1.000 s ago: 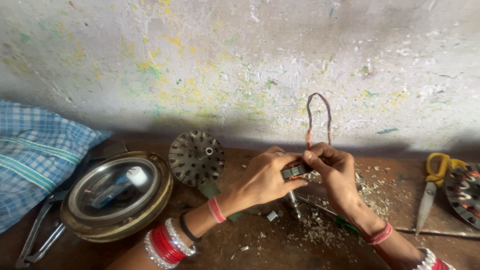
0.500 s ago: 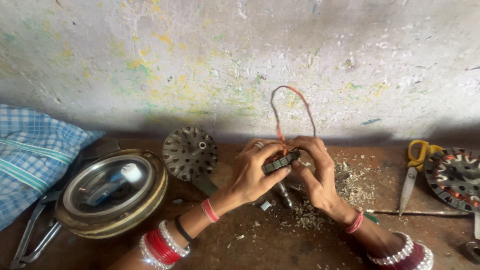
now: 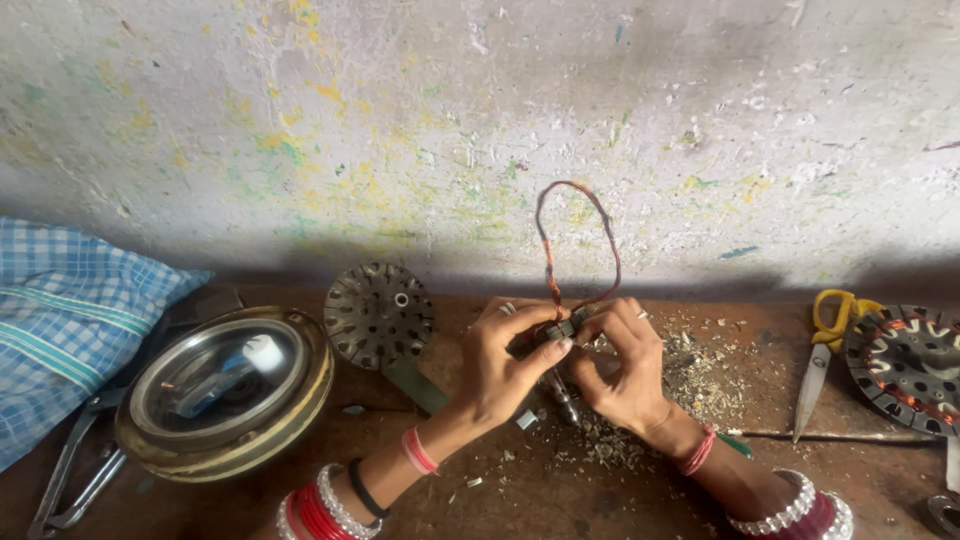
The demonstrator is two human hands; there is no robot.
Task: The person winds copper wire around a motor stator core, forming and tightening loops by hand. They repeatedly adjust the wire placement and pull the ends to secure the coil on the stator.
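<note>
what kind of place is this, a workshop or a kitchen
Most likely a small motor-repair workshop: a wound stator and a slotted metal core lie on the worn bench, yellow-handled scissors and scattered scraps nearby, while both hands work a copper wire loop.

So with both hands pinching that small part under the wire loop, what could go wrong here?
The copper wire loop stands free above both hands, so it might kink or snag if the part twists. The left hand and right hand pinch one small dark metal part at the fingertips; it could slip into the shavings and be hard to find. The yellow-handled scissors lie close by the right forearm, which might knock them.
</note>
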